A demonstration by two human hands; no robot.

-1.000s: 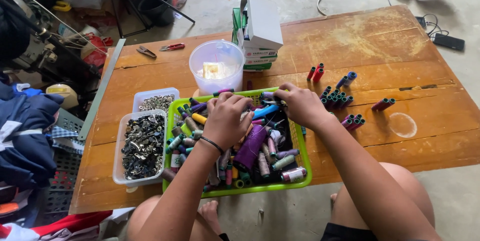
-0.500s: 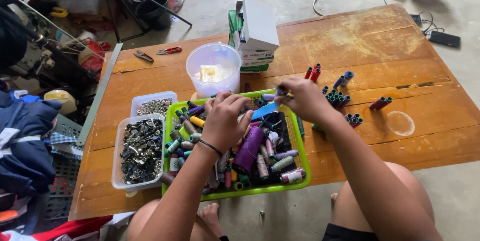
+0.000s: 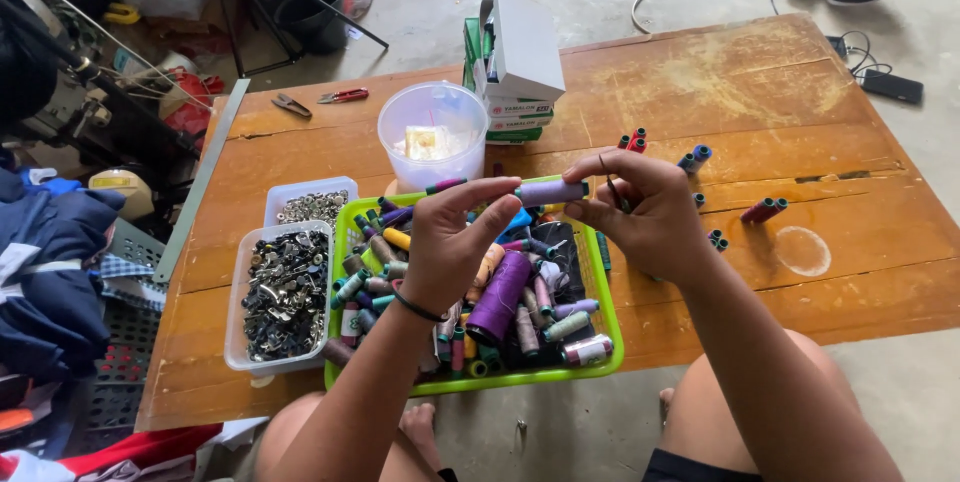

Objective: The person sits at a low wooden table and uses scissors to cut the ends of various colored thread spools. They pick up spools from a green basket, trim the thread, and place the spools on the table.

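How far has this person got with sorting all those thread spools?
A few small groups of spools already lie out on the wooden table, red and blue ones. The left hand and right hand hold a lilac spool between them. The green tray remains heaped with mixed spools, so most looks left.

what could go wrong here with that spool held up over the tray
1. The lilac spool is pinched only at its ends between the left hand and right hand; it may slip and drop into the green tray.
2. The tray overhangs the table edge nearest the person, so a knock might tip it.
3. Loose spools near the right forearm could roll.
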